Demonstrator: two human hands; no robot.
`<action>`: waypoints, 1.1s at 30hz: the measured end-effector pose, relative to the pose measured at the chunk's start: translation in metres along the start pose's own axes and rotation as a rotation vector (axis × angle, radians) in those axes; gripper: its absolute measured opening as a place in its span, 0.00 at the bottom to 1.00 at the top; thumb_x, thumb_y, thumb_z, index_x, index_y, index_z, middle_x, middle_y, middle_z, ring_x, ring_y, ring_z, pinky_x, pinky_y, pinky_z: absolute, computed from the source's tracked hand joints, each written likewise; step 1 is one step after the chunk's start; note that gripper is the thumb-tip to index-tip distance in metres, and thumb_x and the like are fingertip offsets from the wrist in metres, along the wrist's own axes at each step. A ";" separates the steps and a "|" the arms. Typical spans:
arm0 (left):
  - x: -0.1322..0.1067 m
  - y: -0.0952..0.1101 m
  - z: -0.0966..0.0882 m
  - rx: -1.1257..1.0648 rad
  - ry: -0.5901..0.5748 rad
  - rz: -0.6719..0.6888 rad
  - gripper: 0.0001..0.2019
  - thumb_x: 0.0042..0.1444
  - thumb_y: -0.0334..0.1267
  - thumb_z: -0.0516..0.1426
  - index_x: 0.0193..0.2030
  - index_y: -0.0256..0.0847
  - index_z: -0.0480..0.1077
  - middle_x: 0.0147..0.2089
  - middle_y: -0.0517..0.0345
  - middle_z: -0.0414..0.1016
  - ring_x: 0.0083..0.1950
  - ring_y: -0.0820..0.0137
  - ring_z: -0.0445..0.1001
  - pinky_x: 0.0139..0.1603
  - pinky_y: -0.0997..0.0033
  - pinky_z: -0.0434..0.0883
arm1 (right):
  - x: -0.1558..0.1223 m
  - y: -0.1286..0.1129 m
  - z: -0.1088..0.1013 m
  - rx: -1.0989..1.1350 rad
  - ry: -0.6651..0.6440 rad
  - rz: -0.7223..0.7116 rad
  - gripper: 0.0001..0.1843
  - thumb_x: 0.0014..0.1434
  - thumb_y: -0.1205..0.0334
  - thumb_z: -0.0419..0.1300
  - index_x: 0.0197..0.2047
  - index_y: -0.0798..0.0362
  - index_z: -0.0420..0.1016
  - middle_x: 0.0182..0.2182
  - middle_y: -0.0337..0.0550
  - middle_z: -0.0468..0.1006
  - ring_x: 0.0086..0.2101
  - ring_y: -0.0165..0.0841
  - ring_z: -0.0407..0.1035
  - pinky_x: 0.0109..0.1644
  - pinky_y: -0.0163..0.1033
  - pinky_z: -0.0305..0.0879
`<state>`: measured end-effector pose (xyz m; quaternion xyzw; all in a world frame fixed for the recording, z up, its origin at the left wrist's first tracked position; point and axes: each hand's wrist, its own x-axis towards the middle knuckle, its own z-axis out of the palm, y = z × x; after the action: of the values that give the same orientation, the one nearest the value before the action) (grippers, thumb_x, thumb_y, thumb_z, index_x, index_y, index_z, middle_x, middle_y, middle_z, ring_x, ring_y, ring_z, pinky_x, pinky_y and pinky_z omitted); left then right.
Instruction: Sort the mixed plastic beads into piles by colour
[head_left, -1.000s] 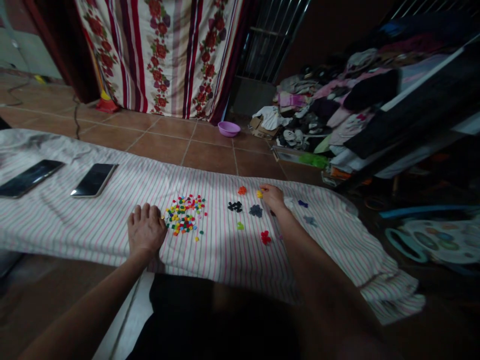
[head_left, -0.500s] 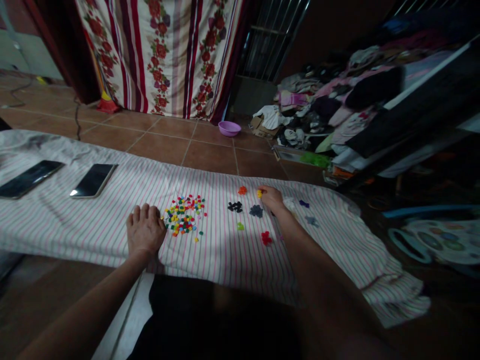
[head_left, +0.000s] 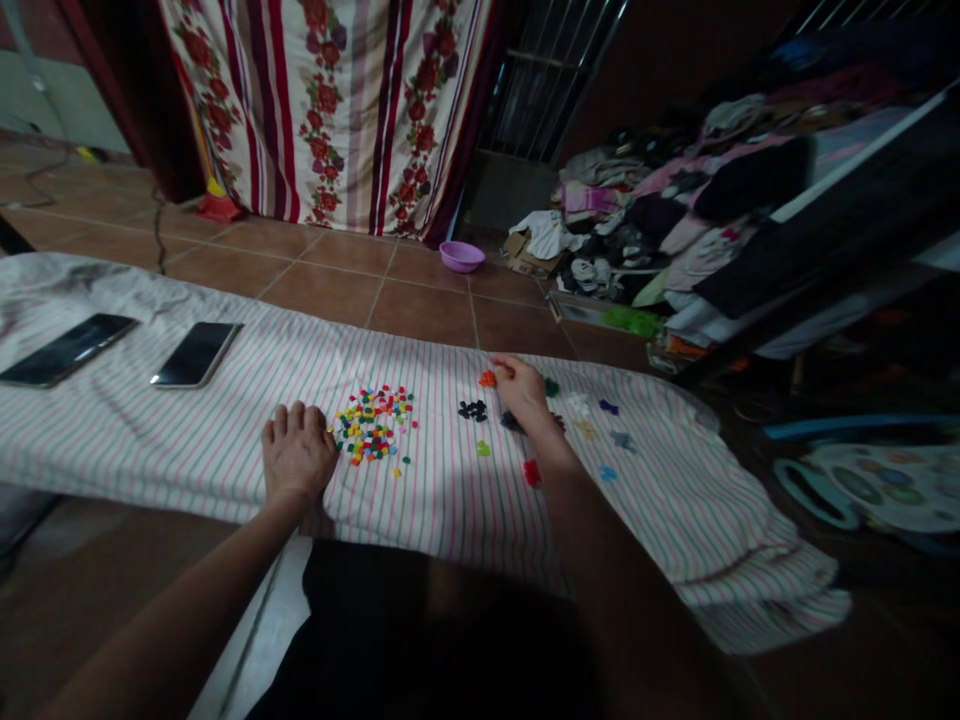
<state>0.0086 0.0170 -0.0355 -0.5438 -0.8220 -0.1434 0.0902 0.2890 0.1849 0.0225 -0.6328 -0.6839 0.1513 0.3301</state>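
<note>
My left hand (head_left: 298, 452) lies flat on the striped cloth, fingers stretched out. Its thumb side touches the edge of a mixed heap of small coloured cubes (head_left: 371, 425). Farther right, my right hand (head_left: 523, 390) is held with its fingers curled in a pinch, right beside the small orange pile (head_left: 487, 379); whatever the fingertips hold cannot be made out. Around it are sorted little piles: black (head_left: 472, 410), lime green (head_left: 483, 449), red (head_left: 532, 473), dark green (head_left: 552, 387), white (head_left: 579, 404) and light blue (head_left: 607, 473). A dark grey pile (head_left: 511, 422) is partly covered by the hand.
Two phones, one larger (head_left: 67, 350) and one smaller (head_left: 196, 354), lie on the left of the striped cloth (head_left: 420, 510). A purple basin (head_left: 462, 257) sits on the tiled floor beyond. Heaped clothes (head_left: 675, 190) fill the back right, and a flowered curtain (head_left: 352, 120) hangs behind.
My right hand has moved left from the yellow pile to beside the orange one, uncovering the dark green and light blue piles. My left hand stays by the mixed heap. The view has shifted slightly.
</note>
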 end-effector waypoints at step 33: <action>0.000 -0.001 0.001 0.005 0.009 -0.016 0.17 0.60 0.37 0.46 0.50 0.36 0.70 0.61 0.42 0.69 0.66 0.50 0.60 0.63 0.51 0.58 | -0.120 -0.054 0.073 0.046 -0.517 -0.431 0.12 0.56 0.71 0.59 0.43 0.50 0.69 0.38 0.40 0.71 0.37 0.31 0.67 0.43 0.36 0.64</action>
<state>0.0073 0.0170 -0.0361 -0.5361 -0.8263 -0.1446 0.0941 0.1982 0.0761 -0.0289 -0.4067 -0.8595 0.2486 0.1844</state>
